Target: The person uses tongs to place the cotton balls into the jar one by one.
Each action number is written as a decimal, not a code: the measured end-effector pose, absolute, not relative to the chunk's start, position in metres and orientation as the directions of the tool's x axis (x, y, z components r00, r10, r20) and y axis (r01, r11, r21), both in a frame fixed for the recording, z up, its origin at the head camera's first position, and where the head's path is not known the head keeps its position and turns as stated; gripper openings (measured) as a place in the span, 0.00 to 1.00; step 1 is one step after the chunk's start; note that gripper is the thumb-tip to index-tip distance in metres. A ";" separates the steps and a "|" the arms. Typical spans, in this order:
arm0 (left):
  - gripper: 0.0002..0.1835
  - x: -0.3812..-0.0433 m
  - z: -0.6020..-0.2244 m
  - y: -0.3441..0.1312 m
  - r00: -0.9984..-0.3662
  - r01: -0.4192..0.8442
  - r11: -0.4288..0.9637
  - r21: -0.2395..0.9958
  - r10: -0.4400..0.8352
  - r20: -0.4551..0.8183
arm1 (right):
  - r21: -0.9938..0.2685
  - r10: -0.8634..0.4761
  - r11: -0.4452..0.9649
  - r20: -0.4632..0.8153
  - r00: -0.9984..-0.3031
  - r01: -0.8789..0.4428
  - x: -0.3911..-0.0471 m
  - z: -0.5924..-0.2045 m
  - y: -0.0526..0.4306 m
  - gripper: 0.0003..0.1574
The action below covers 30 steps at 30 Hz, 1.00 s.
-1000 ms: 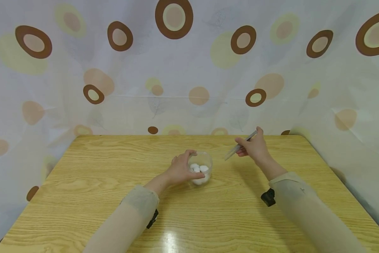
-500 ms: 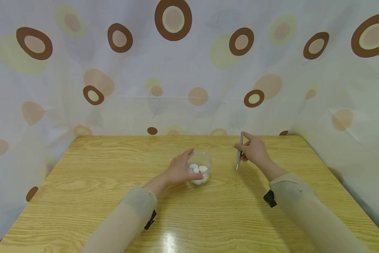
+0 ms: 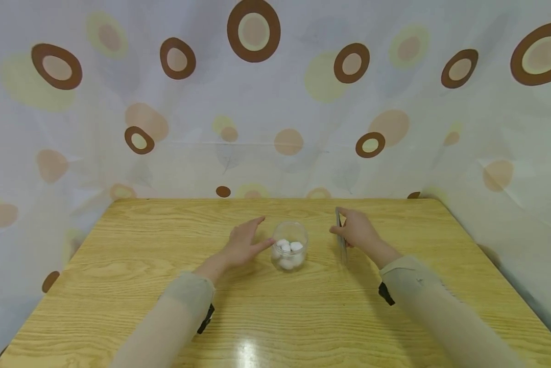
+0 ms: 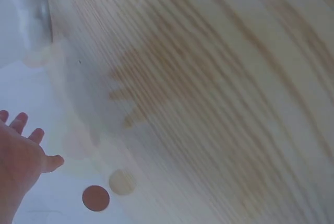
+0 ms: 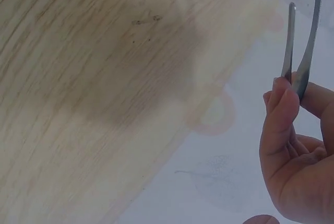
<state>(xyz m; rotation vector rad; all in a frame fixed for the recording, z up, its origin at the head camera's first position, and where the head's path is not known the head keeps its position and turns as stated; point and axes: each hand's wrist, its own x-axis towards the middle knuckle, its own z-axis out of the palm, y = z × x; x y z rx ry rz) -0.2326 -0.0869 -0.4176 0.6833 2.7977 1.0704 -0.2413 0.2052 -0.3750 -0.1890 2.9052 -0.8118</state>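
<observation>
A clear round jar [image 3: 290, 228] stands on the table with several white balls [image 3: 286, 263] inside; they look soft, like cotton balls. My left hand [image 3: 242, 245] is just left of the jar, fingers spread and holding nothing; its thumb tip comes close to the jar's wall, and I cannot tell whether they touch. In the left wrist view the left hand [image 4: 21, 156] shows its fingers apart. To the right of the jar, my right hand [image 3: 359, 231] pinches metal tweezers [image 3: 342, 241], tips pointing down. The right wrist view shows the two prongs of the tweezers [image 5: 311, 46] spread apart.
The wooden table [image 3: 174, 225] has a pale patterned cloth [image 3: 275, 102] hanging behind it and at both sides. A light glare lies on the table near the front.
My left hand has let go of the jar and drawn back to the left. The right hand has turned the tweezers upright, tips down, and lowered them slightly. The jar stays put.
</observation>
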 end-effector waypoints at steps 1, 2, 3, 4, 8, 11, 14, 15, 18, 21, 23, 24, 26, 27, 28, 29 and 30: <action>0.39 -0.233 -0.419 -0.090 -0.901 0.376 0.674 0.636 0.425 0.083 | -0.514 -0.160 0.852 -0.081 -0.984 -0.097 -0.242 -0.377 0.204 0.45; 0.39 -0.234 -0.420 -0.092 -0.903 0.375 0.687 0.622 0.423 0.076 | -0.499 -0.167 0.860 -0.078 -0.983 -0.107 -0.241 -0.379 0.202 0.44; 0.40 -0.234 -0.420 -0.095 -0.904 0.372 0.699 0.611 0.422 0.068 | -0.481 -0.176 0.868 -0.076 -0.981 -0.118 -0.242 -0.381 0.200 0.44; 0.40 -0.234 -0.421 -0.097 -0.905 0.371 0.703 0.607 0.421 0.065 | -0.463 -0.184 0.877 -0.076 -0.980 -0.128 -0.242 -0.383 0.198 0.44; 0.41 -0.233 -0.422 -0.105 -0.906 0.365 0.722 0.588 0.421 0.045 | -0.414 -0.194 0.900 -0.097 -0.976 -0.138 -0.243 -0.392 0.192 0.43; 0.42 -0.233 -0.422 -0.108 -0.907 0.364 0.729 0.579 0.418 0.043 | -0.417 -0.196 0.899 -0.114 -0.974 -0.132 -0.244 -0.400 0.189 0.43; 0.42 -0.232 -0.421 -0.110 -0.907 0.365 0.736 0.570 0.418 0.042 | -0.403 -0.201 0.905 -0.113 -0.973 -0.140 -0.245 -0.406 0.187 0.42; 0.42 -0.231 -0.421 -0.110 -0.907 0.367 0.737 0.567 0.419 0.042 | -0.389 -0.203 0.910 -0.111 -0.973 -0.146 -0.245 -0.407 0.186 0.42; 0.42 -0.230 -0.420 -0.111 -0.906 0.369 0.745 0.556 0.422 0.037 | -0.346 -0.213 0.923 -0.100 -0.972 -0.167 -0.245 -0.411 0.185 0.36; 0.41 -0.229 -0.421 -0.112 -0.905 0.375 0.749 0.546 0.423 0.042 | -0.308 -0.224 0.933 -0.089 -0.970 -0.187 -0.245 -0.413 0.185 0.33; 0.41 -0.229 -0.422 -0.113 -0.906 0.378 0.753 0.539 0.422 0.046 | -0.296 -0.232 0.934 -0.082 -0.969 -0.198 -0.246 -0.414 0.184 0.28; 0.41 -0.229 -0.422 -0.113 -0.906 0.378 0.754 0.537 0.421 0.046 | -0.285 -0.238 0.936 -0.076 -0.968 -0.207 -0.246 -0.415 0.184 0.31; 0.41 -0.230 -0.422 -0.114 -0.907 0.373 0.757 0.537 0.419 0.040 | -0.281 -0.243 0.936 -0.074 -0.967 -0.214 -0.247 -0.415 0.184 0.26; 0.42 -0.230 -0.422 -0.114 -0.908 0.371 0.759 0.535 0.418 0.036 | -0.278 -0.244 0.936 -0.074 -0.967 -0.215 -0.248 -0.416 0.184 0.22; 0.42 -0.231 -0.423 -0.114 -0.908 0.370 0.761 0.533 0.418 0.034 | -0.273 -0.244 0.938 -0.077 -0.967 -0.215 -0.248 -0.416 0.184 0.20; 0.42 -0.231 -0.423 -0.114 -0.908 0.369 0.762 0.532 0.418 0.031 | -0.269 -0.244 0.939 -0.080 -0.966 -0.215 -0.248 -0.416 0.184 0.18; 0.42 -0.231 -0.423 -0.114 -0.908 0.369 0.763 0.531 0.418 0.031 | -0.269 -0.246 0.939 -0.087 -0.965 -0.215 -0.249 -0.417 0.184 0.15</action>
